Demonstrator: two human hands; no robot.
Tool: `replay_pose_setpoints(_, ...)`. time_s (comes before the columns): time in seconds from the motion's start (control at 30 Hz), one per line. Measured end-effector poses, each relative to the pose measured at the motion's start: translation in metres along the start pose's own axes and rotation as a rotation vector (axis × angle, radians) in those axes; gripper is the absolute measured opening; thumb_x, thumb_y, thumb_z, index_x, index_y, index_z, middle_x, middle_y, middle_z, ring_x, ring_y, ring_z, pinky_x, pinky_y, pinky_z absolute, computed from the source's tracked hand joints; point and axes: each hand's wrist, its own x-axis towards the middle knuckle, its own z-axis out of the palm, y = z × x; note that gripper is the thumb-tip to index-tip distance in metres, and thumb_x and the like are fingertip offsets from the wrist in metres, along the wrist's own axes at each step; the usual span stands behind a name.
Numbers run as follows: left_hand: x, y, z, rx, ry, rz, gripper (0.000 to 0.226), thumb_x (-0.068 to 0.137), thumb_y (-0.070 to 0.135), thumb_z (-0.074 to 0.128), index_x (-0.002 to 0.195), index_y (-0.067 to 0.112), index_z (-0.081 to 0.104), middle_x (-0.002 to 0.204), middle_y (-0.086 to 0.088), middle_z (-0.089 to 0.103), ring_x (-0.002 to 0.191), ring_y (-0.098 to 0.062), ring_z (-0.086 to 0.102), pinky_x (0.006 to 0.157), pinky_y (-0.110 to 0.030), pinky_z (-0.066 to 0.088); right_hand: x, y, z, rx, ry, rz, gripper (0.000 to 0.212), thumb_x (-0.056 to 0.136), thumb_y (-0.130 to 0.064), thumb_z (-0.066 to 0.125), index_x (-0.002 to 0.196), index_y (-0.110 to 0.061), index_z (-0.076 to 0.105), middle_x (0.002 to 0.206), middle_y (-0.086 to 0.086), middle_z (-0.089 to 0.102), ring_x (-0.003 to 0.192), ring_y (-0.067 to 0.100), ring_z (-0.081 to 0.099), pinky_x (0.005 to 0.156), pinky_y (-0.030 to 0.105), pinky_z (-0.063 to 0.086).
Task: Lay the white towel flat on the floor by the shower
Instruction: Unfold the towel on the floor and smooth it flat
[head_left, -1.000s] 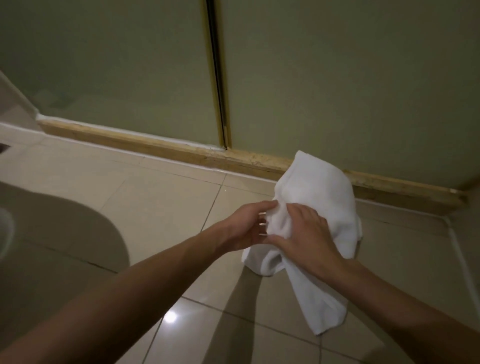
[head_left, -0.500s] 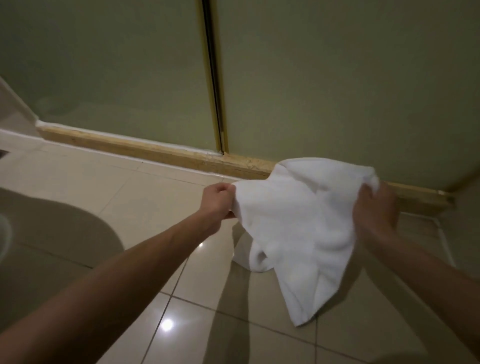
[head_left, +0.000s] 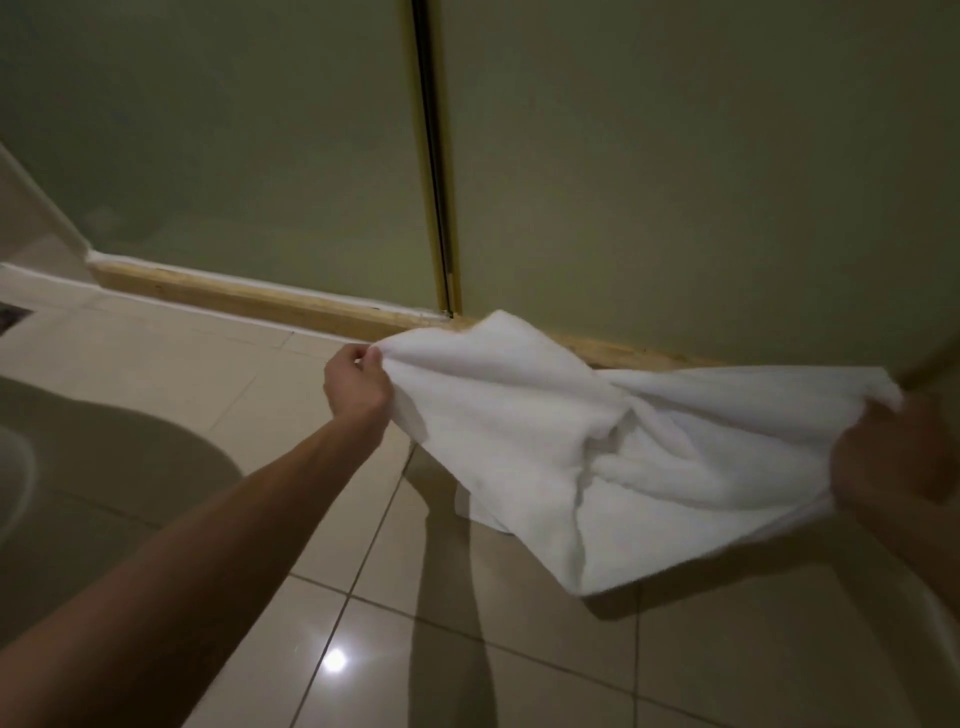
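The white towel (head_left: 613, 441) hangs spread between my two hands, above the tiled floor and just in front of the shower's frosted glass doors (head_left: 675, 171). My left hand (head_left: 356, 384) pinches its left corner. My right hand (head_left: 888, 454) grips the right edge at the frame's right side. The cloth is wrinkled and twisted in the middle, and its lower corner droops toward the floor without touching it, casting a shadow on the tiles.
A wooden-coloured sill (head_left: 249, 301) runs along the base of the shower doors. Glossy beige floor tiles (head_left: 218, 384) spread left and toward me. A rounded white fixture (head_left: 15, 467) sits at the far left. A wall corner (head_left: 36, 218) stands at the left.
My hands have moved apart, pulling the bunched towel open. The towel now stretches wide between them, and my right hand has gone far to the right.
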Motion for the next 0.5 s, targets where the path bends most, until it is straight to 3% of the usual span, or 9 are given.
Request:
replay_pose_setpoints(0.07, 0.013, -0.005, -0.014, 0.041, 0.050, 0.005, 0.023, 0.096, 0.014, 0.049, 0.104, 0.000, 0.065, 0.090, -0.006, 0.058, 0.085, -0.020, 0.053, 0.076, -0.028, 0.039, 0.011, 0.012, -0.001, 0.014, -0.097, 0.032, 0.030, 0.095, -0.009, 0.040, 0.119, 0.007, 0.047, 0.120, 0.035, 0.050, 0.110, 0.052, 0.049, 0.092, 0.059, 0.042)
replay_pose_setpoints(0.17, 0.020, -0.012, -0.024, 0.141, 0.012, -0.007, 0.026, 0.096, 0.015, 0.046, 0.107, 0.001, 0.065, 0.092, -0.007, 0.059, 0.085, -0.022, 0.053, 0.076, -0.032, 0.041, 0.022, 0.025, 0.005, 0.009, -0.170, 0.063, 0.030, 0.088, -0.002, 0.045, 0.113, 0.011, 0.053, 0.115, 0.033, 0.051, 0.106, 0.048, 0.049, 0.081, 0.050, 0.041)
replay_pose_setpoints(0.27, 0.014, -0.019, -0.026, 0.278, -0.095, -0.004, 0.022, 0.090, 0.013, 0.046, 0.092, 0.004, 0.066, 0.088, -0.014, 0.064, 0.078, -0.029, 0.057, 0.069, -0.034, 0.042, 0.007, 0.017, 0.009, -0.070, -0.107, 0.062, 0.035, 0.097, -0.011, 0.040, 0.127, 0.007, 0.044, 0.125, 0.035, 0.048, 0.117, 0.050, 0.047, 0.096, 0.054, 0.040)
replay_pose_setpoints(0.37, 0.004, -0.025, -0.024, 0.457, -0.220, 0.073, 0.018, 0.089, 0.015, 0.048, 0.086, 0.007, 0.063, 0.085, -0.015, 0.066, 0.076, -0.030, 0.059, 0.067, -0.033, 0.043, -0.008, 0.006, 0.009, -0.131, -0.074, 0.079, 0.037, 0.095, -0.011, 0.049, 0.128, 0.004, 0.044, 0.124, 0.034, 0.051, 0.113, 0.051, 0.051, 0.091, 0.057, 0.043)
replay_pose_setpoints(0.5, -0.011, -0.029, -0.011, 0.564, -0.345, 0.100, 0.028, 0.091, 0.020, 0.051, 0.114, 0.009, 0.061, 0.108, -0.015, 0.066, 0.096, -0.033, 0.061, 0.075, -0.035, 0.043, -0.018, -0.003, 0.011, -0.127, -0.236, 0.056, 0.043, 0.085, -0.003, 0.060, 0.125, 0.005, 0.046, 0.126, 0.034, 0.051, 0.115, 0.051, 0.050, 0.091, 0.054, 0.043)
